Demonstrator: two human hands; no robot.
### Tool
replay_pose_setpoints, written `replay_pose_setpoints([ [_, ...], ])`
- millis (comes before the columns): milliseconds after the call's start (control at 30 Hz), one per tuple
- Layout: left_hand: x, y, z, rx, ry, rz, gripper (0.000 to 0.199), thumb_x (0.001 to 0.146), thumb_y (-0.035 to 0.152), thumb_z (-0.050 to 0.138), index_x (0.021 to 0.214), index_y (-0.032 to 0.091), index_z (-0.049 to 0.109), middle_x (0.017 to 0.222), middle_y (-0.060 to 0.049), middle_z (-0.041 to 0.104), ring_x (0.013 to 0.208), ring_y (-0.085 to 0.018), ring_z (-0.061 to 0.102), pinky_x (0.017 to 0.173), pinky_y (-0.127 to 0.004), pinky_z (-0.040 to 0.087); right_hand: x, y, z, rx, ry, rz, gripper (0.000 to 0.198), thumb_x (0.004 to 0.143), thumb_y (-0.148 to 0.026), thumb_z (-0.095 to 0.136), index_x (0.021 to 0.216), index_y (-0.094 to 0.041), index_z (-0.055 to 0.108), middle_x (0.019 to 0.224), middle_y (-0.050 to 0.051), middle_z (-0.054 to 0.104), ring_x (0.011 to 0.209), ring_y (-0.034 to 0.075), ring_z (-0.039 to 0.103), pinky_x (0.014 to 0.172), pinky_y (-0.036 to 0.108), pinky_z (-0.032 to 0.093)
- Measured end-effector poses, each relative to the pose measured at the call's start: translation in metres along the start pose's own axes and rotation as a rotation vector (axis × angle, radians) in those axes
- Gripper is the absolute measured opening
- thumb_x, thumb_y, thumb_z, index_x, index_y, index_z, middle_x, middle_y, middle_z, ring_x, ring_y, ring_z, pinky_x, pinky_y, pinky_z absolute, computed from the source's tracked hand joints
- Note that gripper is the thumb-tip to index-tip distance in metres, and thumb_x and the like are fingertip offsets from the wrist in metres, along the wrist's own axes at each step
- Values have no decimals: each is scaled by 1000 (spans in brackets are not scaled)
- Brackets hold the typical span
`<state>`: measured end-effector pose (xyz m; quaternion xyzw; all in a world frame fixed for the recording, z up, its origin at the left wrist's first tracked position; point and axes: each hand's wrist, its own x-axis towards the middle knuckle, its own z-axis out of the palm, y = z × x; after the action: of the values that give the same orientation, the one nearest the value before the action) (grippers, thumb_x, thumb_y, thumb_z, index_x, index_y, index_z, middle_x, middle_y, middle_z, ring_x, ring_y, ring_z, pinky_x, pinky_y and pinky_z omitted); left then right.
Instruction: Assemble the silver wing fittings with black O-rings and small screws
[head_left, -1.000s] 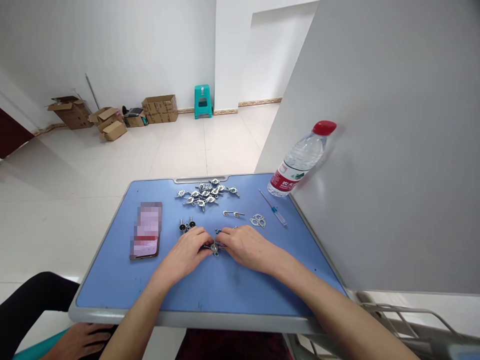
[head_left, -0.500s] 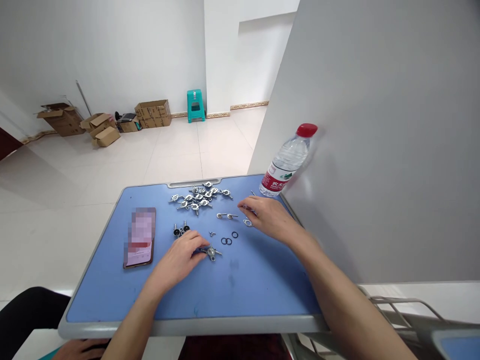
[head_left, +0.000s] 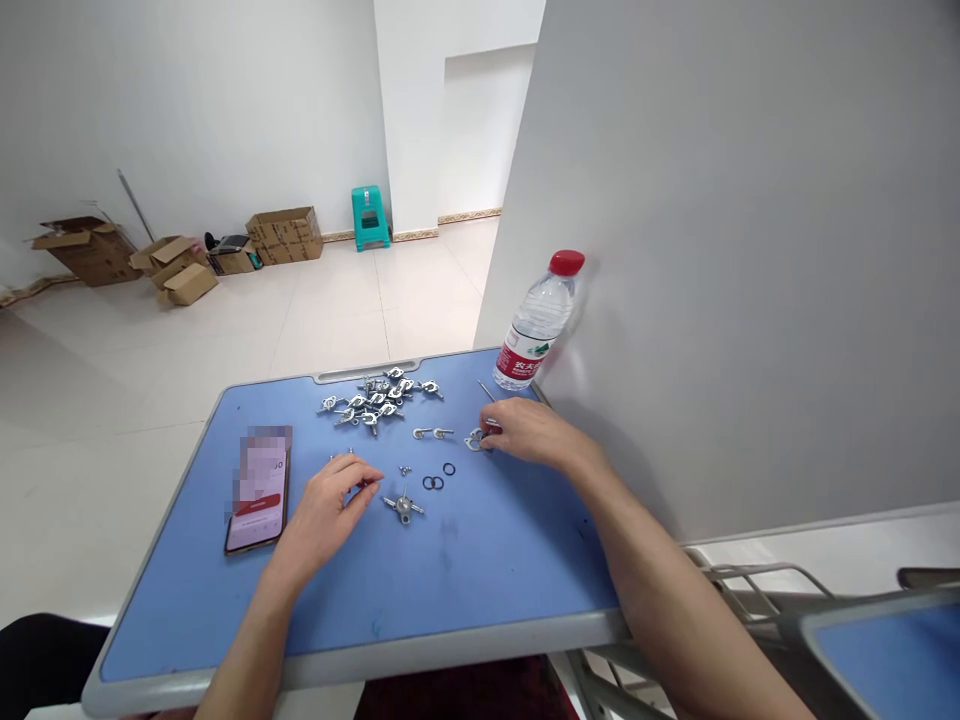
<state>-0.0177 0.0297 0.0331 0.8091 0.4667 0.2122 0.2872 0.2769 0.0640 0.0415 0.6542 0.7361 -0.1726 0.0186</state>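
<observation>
Now that left hand (head_left: 328,505) has released fitting (head_left: 403,507) | right hand (head_left: 531,432) at plates (head_left: 472,440)

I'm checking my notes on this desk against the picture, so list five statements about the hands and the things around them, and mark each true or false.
1. The right hand has its fingertips at the flat metal plates. True.
2. The left hand rests on the screen of the phone. False: it is to the right of the phone.
3. Three black rings lie on the blue tabletop. True.
4. The bottle has a green cap. False: its cap is red.
5. A teal stool stands near the far wall. True.
</observation>
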Motion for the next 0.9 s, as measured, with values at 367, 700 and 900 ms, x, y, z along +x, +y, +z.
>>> replay_pose_setpoints([
  [367,0,-1,1,4,41,31,21,92,26,45,90,21,66,90,-5,64,84,-20,59,71,-30,47,2,-5,2,1,-104,24,7,83,-25,60,81,-19,65,83,4,67,73,17,60,54,25,29],
  [700,1,-5,1,13,50,29,22,92,27,46,91,22,67,91,-4,64,83,-19,60,68,-28,47,-16,-10,-14,-64,-201,107,16,74,-28,69,85,-18,70,84,7,67,76,22,62,53,26,33],
  [900,1,-5,1,27,55,44,21,92,27,46,90,22,67,89,-4,65,82,-19,60,67,-28,47,-14,-18,-14,-84,-252,107,8,72,-17,66,77,-18,71,76,6,67,69,19,62,52,25,32],
])
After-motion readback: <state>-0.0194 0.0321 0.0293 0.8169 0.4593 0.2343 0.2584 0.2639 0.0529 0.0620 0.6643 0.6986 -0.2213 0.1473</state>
